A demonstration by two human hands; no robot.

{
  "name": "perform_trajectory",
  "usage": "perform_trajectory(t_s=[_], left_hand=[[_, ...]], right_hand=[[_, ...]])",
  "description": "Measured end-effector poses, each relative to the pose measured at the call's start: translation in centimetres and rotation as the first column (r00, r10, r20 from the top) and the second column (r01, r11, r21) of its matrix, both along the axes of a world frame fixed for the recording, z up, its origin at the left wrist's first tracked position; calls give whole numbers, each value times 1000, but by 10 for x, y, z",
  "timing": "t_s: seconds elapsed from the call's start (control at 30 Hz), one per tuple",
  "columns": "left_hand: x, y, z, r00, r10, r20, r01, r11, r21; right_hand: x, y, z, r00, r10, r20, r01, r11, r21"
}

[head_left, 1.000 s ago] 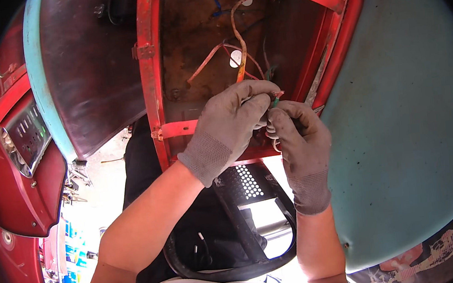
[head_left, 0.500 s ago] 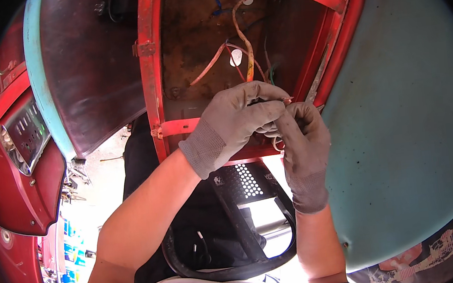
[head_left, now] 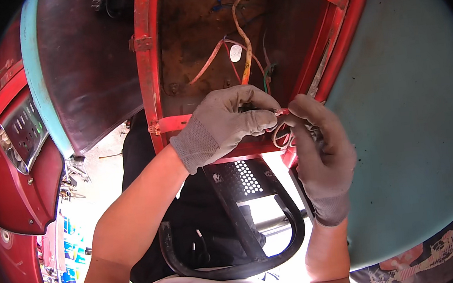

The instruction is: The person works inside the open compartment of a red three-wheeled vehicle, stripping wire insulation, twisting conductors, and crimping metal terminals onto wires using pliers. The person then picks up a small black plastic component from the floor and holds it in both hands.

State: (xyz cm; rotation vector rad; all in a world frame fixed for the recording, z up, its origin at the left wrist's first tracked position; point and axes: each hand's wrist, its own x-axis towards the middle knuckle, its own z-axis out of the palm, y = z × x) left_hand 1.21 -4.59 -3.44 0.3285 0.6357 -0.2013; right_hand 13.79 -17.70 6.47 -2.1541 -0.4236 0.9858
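My left hand (head_left: 230, 120), in a grey knit glove, pinches a wire between thumb and fingertips. Just right of it, the short red wire end (head_left: 283, 112) bridges the gap to my right hand (head_left: 323, 142), gloved alike, with thumb and forefinger closed on it. Below my right fingertips hang light loops (head_left: 280, 136) that look like scissor handles; the palm partly hides them. A yellow-orange wire (head_left: 245, 45) runs down from the compartment behind my left hand. A pinkish-red wire (head_left: 207, 65) branches off beside it.
A red metal frame (head_left: 148, 78) surrounds the brown-stained compartment. To the right leans a large teal panel (head_left: 404, 100); a dark panel with teal edging (head_left: 92, 67) stands left. Below my hands is a black tubular frame (head_left: 240, 270). A red vehicle body (head_left: 16, 186) lies far left.
My right hand has moved right and slightly down, away from my left, and its fingers have straightened. The red wire end now shows between them. My left hand has shifted slightly left.
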Motion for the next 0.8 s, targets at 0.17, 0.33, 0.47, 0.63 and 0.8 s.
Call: perform_trajectory(t_s=[0.17,0.33,0.47,0.63,0.8], left_hand=[[-2,-4,1,997,-60,41,56,995,82],[-5,0,4,990,-137,17,134,984,119],[-7,2,0,994,-113,0,113,994,-8],[-5,5,-1,989,-146,4,146,989,15],[-5,3,-2,991,-112,74,109,993,38]], right_hand=[[-3,3,-2,935,273,227,-252,961,-117],[-7,0,-5,864,376,335,-337,926,-168],[-8,1,-9,866,352,356,-339,935,-101],[-7,3,-8,900,323,293,-322,945,-51],[-9,0,-3,927,296,229,-271,953,-134]])
